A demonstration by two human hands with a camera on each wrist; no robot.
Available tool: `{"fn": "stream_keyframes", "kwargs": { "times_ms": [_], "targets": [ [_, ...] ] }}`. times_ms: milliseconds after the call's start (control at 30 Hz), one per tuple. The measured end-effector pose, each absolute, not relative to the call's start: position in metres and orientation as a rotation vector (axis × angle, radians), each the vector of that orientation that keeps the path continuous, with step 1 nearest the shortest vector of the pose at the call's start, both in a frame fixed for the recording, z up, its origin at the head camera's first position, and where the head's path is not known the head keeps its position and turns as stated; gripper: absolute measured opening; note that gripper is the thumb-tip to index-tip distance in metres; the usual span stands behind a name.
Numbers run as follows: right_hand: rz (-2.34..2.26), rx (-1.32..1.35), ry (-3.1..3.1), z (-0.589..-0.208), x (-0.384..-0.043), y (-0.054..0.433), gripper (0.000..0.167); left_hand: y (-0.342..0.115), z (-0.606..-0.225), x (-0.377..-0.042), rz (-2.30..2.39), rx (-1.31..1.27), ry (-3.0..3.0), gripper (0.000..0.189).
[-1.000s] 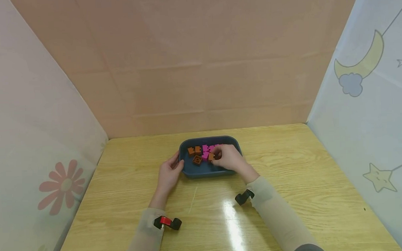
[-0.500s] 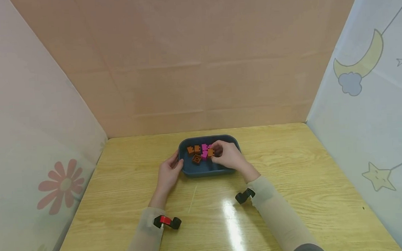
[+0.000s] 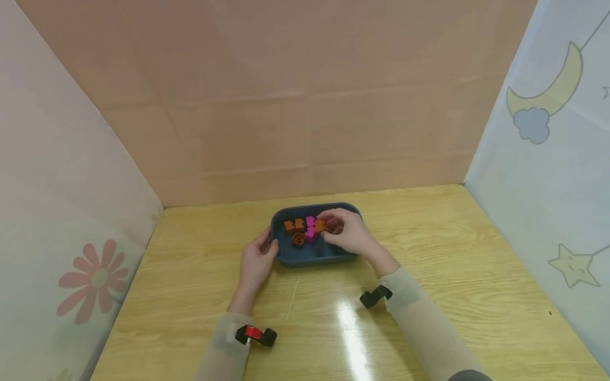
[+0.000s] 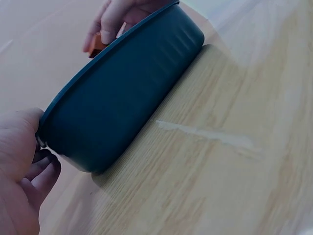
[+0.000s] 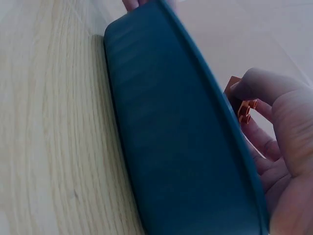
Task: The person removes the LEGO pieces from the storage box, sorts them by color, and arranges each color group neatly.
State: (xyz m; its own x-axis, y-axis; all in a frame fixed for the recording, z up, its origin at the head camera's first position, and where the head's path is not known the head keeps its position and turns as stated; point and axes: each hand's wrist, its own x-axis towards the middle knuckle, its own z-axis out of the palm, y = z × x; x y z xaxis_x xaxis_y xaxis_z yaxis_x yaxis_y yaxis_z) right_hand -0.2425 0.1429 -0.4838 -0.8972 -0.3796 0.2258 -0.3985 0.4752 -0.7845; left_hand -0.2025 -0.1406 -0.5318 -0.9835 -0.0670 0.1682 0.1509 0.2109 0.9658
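A dark blue plastic tray (image 3: 312,261) holds several small toy building bricks. My left hand (image 3: 256,263) grips its left end, thumb at the rim and fingers outside, as the left wrist view (image 4: 19,166) also shows. Inside the tray, my right hand (image 3: 354,233) pinches an orange-brown brick (image 3: 320,226) between thumb and fingers; its studs show in the right wrist view, where the brick (image 5: 242,105) is just over the rim. Left of it lie magenta bricks (image 3: 310,233) and brown bricks (image 3: 299,224). One brown brick (image 3: 299,239) shows its hollow underside. My right fingers partly hide more magenta bricks.
The tray stands on a wood-grain table (image 3: 188,306) near its back edge. A plain tan backdrop (image 3: 303,129) rises behind, with patterned white panels at the left and right (image 3: 563,204). Each sleeve carries a small wrist camera mount (image 3: 257,334).
My right hand has moved the orange-brown brick slightly away from me, up beside the magenta bricks. My left hand keeps its grip on the tray's left end.
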Motion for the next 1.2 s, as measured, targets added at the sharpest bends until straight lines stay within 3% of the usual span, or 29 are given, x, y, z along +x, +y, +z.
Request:
{"fn": "stream_keyframes", "kwargs": {
  "times_ms": [667,1200],
  "targets": [
    [1.323,1.117,-2.539,-0.476,-0.17,0.134,0.039,-0.131,-0.528,-0.203,-1.688,-0.068,-2.347,0.046],
    [1.269,1.168,-2.689,-0.509,-0.161,0.113,0.036,-0.129,-0.527,-0.209,-1.668,-0.077,-2.369,0.046]
  ]
}}
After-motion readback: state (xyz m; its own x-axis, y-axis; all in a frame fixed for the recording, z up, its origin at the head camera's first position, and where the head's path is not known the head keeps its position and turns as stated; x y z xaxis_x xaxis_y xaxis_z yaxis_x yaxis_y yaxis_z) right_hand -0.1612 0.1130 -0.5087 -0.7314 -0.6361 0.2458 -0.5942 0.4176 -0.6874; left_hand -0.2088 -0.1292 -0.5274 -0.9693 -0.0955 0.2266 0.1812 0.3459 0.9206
